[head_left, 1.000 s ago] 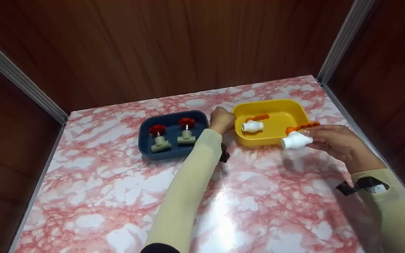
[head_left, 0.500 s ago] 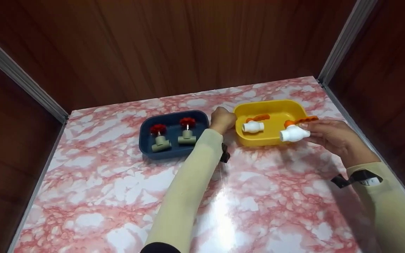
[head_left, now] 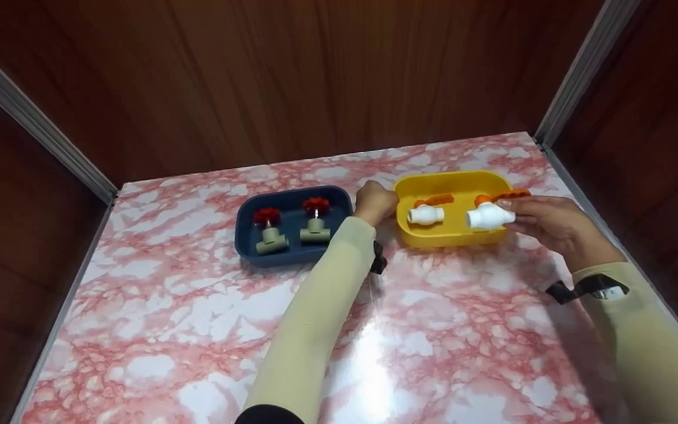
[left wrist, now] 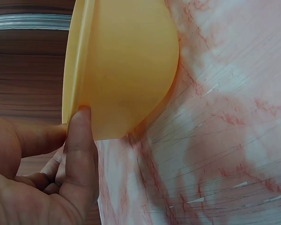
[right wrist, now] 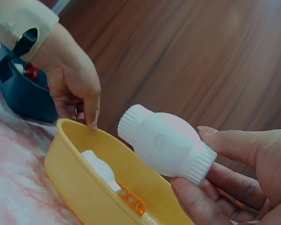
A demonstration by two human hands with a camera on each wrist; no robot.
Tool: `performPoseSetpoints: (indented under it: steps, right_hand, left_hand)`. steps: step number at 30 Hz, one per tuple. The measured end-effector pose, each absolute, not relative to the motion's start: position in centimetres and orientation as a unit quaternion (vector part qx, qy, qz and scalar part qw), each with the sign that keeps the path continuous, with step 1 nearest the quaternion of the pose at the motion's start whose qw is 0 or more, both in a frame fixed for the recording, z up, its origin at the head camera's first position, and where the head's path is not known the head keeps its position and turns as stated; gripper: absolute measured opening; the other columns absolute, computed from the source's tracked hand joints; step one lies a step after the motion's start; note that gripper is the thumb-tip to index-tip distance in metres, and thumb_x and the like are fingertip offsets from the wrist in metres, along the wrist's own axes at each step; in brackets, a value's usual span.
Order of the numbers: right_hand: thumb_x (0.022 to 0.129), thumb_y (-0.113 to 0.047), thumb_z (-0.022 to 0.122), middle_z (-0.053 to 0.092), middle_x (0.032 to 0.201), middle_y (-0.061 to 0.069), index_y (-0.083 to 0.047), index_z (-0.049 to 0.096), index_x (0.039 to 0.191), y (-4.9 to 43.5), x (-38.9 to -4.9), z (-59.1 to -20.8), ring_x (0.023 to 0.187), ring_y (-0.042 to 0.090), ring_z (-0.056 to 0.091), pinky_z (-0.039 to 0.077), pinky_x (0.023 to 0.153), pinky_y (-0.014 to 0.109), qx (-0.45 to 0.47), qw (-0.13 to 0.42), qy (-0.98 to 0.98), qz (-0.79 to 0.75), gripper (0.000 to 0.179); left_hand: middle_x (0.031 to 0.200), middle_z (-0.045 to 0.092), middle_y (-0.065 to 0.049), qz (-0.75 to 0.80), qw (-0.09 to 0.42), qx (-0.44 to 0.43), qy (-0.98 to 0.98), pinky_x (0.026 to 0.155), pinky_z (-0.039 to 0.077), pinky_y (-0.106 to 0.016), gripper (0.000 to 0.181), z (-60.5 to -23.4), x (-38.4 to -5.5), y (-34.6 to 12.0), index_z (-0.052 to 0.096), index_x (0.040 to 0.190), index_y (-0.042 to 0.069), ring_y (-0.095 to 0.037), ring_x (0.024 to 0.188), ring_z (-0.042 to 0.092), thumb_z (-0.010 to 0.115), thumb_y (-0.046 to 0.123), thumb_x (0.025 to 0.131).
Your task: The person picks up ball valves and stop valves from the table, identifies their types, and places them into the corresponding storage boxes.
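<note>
My left hand (head_left: 376, 203) pinches the left rim of a yellow tub (head_left: 451, 240) between thumb and fingers; the left wrist view shows the tub's outer wall (left wrist: 131, 61) close up. With thumb and fingers, my right hand (head_left: 557, 227) holds a white ball valve (head_left: 490, 217) with an orange lever over the tub's right side. Its ribbed white body (right wrist: 166, 143) fills the middle of the right wrist view, while the lever is mostly hidden there. A second white ball valve (head_left: 426, 215), also orange-levered, lies inside the tub on the left.
Left of my left hand stands a dark blue tub (head_left: 289, 257) with two beige valves in it, each topped by a red handwheel (head_left: 316, 205). Both tubs sit on a pink-and-white marbled table (head_left: 186, 330). Brown wood-grain panels (head_left: 292, 76) enclose the back and sides.
My right hand has carried the white ball valve left and up in the head view, from the tub's front right corner to over its inside. My left hand keeps its pinch on the rim.
</note>
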State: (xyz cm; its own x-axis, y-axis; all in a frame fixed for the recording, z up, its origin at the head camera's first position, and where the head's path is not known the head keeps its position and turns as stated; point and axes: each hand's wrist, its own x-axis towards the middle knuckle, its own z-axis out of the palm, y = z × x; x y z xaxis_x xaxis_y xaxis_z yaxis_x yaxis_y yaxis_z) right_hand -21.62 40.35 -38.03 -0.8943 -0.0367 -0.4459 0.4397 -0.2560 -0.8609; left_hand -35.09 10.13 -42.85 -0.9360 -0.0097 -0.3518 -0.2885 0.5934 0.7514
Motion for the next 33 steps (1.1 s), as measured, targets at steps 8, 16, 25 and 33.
performPoseSetpoints:
  steps: [8,16,25,33]
  right_hand:
    - [0.109,-0.017,0.081,0.083,0.094,-0.005,-0.021,0.091,0.089,40.3,-22.5,-37.8,0.085,0.011,0.083,0.068,0.082,0.022,0.201,0.161,0.606,-0.753,0.022]
    - [0.104,-0.025,0.088,0.083,0.095,-0.01,-0.027,0.09,0.087,40.2,-23.6,-37.4,0.09,0.009,0.084,0.068,0.09,0.02,0.22,0.163,0.64,-0.718,0.017]
    - [0.103,-0.02,0.088,0.082,0.093,-0.008,-0.023,0.091,0.089,40.0,-24.4,-37.2,0.087,0.009,0.084,0.068,0.085,0.021,0.212,0.138,0.631,-0.733,0.015]
    - [0.106,-0.021,0.087,0.082,0.093,-0.011,-0.026,0.09,0.094,39.2,-25.5,-37.7,0.089,0.008,0.084,0.067,0.097,0.023,0.236,0.12,0.678,-0.686,0.013]
  left_hand:
    - [0.093,0.071,-0.002,0.428,0.168,-0.079,0.884,0.069,0.061,-0.023,0.017,-45.5,-37.6,10.6,0.08,0.109,0.01,-0.018,0.081,0.068,0.073,0.012,0.095]
    - [0.099,0.07,-0.006,0.449,0.162,-0.083,0.875,0.08,0.066,-0.027,0.027,-43.4,-35.3,10.6,0.079,0.121,0.002,-0.021,0.087,0.066,0.075,0.01,0.096]
    - [0.098,0.071,-0.003,0.434,0.159,-0.062,0.885,0.078,0.063,-0.024,0.021,-44.4,-36.7,10.9,0.078,0.116,0.006,-0.019,0.088,0.067,0.072,0.013,0.096]
    - [0.095,0.069,-0.002,0.422,0.151,-0.05,0.892,0.067,0.057,-0.023,0.016,-45.8,-37.7,10.3,0.078,0.108,0.009,-0.018,0.085,0.067,0.07,0.014,0.095]
